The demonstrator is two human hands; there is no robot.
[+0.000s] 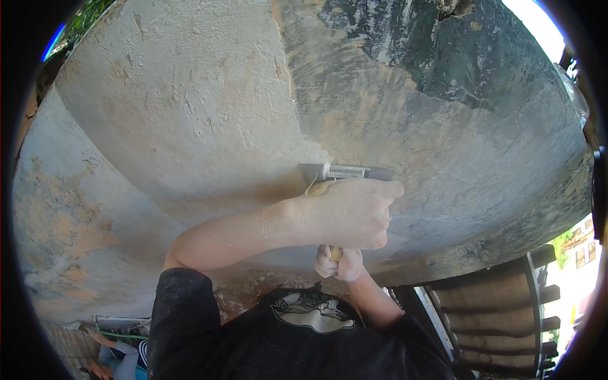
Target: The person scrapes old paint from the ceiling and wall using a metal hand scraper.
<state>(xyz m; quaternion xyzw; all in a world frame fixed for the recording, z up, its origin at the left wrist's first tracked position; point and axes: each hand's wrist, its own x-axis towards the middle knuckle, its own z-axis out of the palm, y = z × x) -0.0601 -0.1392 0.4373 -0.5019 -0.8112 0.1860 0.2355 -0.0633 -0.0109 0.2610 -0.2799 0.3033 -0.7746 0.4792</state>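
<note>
A scraper with a wide metal blade (379, 173) lies against a curved, plastered surface (223, 118); its blade bears a printed label. My left hand (351, 209), dusty and turned with its back to me, curls around the tool just below the blade. By its wrist a tan piece (320, 188) with a thin loop of cord sticks out. My right hand (339, 262) is closed around a wooden handle (336, 253), whose end shows between the fingers. The left hand hides how handle and blade join.
Dark green, flaking paint (427, 57) covers the upper right of the surface. At lower left another person (118, 354) is near a green hose (121, 336). A slatted roof-like structure (489, 318) stands at lower right.
</note>
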